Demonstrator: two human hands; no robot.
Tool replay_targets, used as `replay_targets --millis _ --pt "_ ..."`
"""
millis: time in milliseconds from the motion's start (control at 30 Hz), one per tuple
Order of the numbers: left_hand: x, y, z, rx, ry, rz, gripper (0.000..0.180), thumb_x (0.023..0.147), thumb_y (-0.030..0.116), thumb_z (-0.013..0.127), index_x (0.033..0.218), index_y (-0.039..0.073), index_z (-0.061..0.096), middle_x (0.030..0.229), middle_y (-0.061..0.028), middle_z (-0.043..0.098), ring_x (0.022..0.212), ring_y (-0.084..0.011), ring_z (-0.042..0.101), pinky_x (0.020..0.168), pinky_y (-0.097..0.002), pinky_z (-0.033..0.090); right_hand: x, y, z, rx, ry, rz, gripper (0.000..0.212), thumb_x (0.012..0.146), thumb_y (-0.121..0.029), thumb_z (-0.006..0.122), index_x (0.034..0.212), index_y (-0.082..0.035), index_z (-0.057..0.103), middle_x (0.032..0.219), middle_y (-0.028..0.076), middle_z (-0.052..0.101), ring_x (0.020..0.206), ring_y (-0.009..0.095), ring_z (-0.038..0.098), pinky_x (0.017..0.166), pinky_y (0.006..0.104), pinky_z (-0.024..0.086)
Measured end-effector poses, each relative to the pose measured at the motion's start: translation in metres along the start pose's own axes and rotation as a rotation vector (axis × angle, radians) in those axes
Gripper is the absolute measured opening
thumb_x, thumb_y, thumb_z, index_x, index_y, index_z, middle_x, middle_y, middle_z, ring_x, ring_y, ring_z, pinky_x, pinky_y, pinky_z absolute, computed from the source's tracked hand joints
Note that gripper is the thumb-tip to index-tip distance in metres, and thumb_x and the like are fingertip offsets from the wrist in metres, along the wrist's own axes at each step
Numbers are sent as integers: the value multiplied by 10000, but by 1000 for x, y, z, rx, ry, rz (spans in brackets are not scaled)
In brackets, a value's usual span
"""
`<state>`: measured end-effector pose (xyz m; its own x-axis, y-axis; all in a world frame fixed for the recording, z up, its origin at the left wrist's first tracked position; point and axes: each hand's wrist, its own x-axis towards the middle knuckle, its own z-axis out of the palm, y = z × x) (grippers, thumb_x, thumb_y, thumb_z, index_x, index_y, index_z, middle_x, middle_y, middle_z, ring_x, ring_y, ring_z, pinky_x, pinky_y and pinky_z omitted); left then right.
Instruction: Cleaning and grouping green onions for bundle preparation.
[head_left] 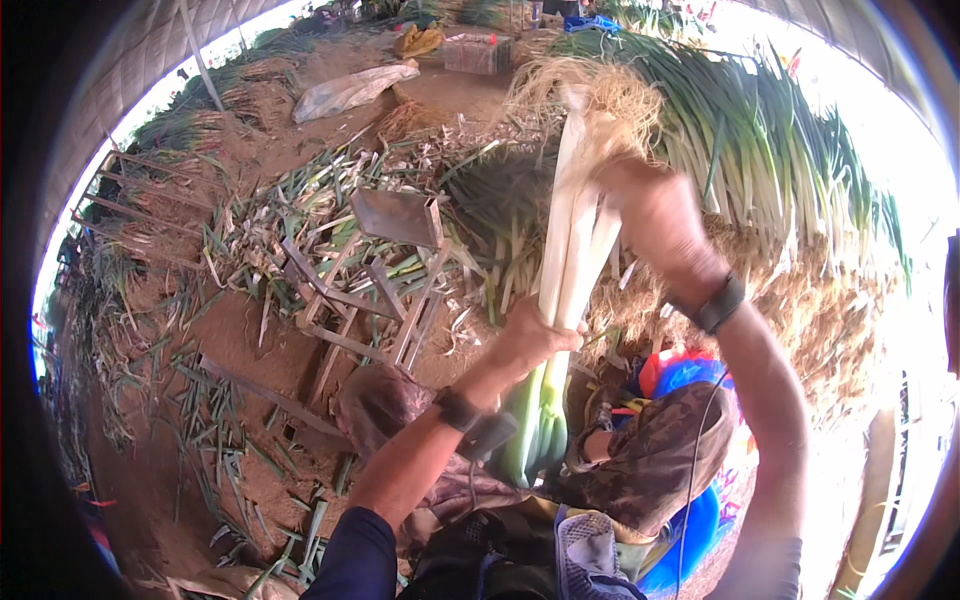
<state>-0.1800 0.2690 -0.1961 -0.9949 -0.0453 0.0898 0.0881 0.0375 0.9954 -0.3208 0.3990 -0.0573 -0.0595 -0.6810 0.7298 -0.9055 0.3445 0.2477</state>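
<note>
Leeks, a tight bundle (570,270) of them, stand nearly upright in front of me, root tufts at the top and green leaf ends down by my lap. My left hand (530,340) is closed round the white shafts about midway, and my right hand (650,215) is clamped near the top, just under the pale tangle of roots (600,100). I judge the shafts firm and fairly stiff, so a grip on the white part should hold; the skins look smooth and may slide against each other if I loosen up. The leaf ends I take to be softer and likely to bend or bruise. Behind the bundle lies a big pile of stacked leeks (760,170), roots toward me. To my left, trimmed leaves litter the dirt around a metal frame (385,290).
</note>
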Motion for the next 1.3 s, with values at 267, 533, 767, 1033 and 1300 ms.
replay_targets --millis 267,533,767,1033,1300 --pt "-9 -29 10 -255 -156 -68 273 794 -60 677 1054 -3 620 955 -143 669 922 -216 680 803 -338 620 -10 303 -147 166 171 761 303 946 -318 548 1066 -77 686 914 66 679 876 192 668 815 354 557" --pt "-11 -29 -26 -399 -133 -114 452 715 29 752 1145 0 612 1012 -117 698 945 -210 686 871 -323 571 -55 36 -21 329 -985 583 867 722 -407 839 1443 -132 443 1533 119 342 1441 247 271 1166 436 280" --pt "13 45 -33 -115 -156 -52 634 644 181 849 1180 -25 580 1102 -168 651 999 -246 669 841 -387 598 -23 -49 18 1292 -238 695 483 875 -361 691 1160 25 630 961 108 690 817 160 655 652 280 526" --pt "9 49 -43 -255 -97 11 385 708 -49 719 1085 -19 652 1020 -157 705 975 -249 699 955 -392 553 28 -58 -63 1189 -232 724 326 1010 -260 533 1092 40 630 850 67 663 754 123 614 669 289 536" --pt "-2 49 -24 -300 -8 59 510 664 53 838 1107 -16 596 924 -122 676 879 -244 695 785 -368 623 17 -72 -27 2187 -97 518 438 928 -197 662 1235 84 521 938 116 626 823 175 648 693 294 576"
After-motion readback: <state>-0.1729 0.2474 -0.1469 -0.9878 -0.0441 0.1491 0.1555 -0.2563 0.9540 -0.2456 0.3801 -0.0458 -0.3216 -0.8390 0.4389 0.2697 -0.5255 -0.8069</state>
